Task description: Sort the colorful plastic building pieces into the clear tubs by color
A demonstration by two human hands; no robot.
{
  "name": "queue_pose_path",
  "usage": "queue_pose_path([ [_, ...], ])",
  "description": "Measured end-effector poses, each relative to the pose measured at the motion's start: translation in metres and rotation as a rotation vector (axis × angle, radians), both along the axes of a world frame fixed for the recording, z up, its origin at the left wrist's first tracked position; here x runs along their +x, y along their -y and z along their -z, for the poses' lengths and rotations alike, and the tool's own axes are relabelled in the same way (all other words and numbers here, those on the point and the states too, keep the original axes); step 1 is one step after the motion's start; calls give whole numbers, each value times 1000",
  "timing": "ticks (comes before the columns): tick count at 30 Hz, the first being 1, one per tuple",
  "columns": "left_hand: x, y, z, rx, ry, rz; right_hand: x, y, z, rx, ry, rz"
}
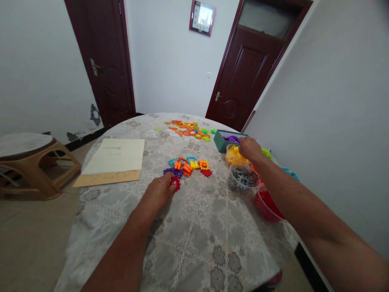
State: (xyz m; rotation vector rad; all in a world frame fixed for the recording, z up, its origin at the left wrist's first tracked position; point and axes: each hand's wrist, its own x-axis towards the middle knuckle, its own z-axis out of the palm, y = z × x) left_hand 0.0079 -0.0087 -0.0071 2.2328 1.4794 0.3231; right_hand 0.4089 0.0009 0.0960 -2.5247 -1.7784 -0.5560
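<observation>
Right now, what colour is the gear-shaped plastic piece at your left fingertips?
The gear-shaped plastic piece at the left hand is red; head view.

Counter [194, 243]: covered in matt woven cloth with a raised, lace-like pattern. Red gear piece [175, 183] and cluster of toy pieces [188, 166]: smooth moulded plastic, slightly glossy. Yellow-filled tub [227, 153], grey-filled tub [235, 184], red-filled tub [263, 211]: thin clear plastic, glossy. Teal box [219, 142]: matt, card-like. Sheet [117, 156]: cream paper, matt, smooth, laid over brown card [106, 178]. Stool [36, 170]: tan plastic, satin finish. Door [106, 61]: dark varnished wood, faint sheen.
</observation>
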Motion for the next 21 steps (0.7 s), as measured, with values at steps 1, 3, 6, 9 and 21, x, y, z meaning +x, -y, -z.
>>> queue_pose_path([
  [1,0,0,0,5,-6,8,-6,-1,2,19,-1,-17],
  [3,-1,-1,1,17,-10,25,-26,-4,10,27,-51,-109],
  [6,-1,-1,5,31,0,49,-68,-8,32,-44,-178,-274],
  [9,-1,-2,9,50,6,50,-108,-13,62,-148,-264,-324],
  [21,-2,2,9,69,-26,81,-125,4,102,-252,-469,-333],
])
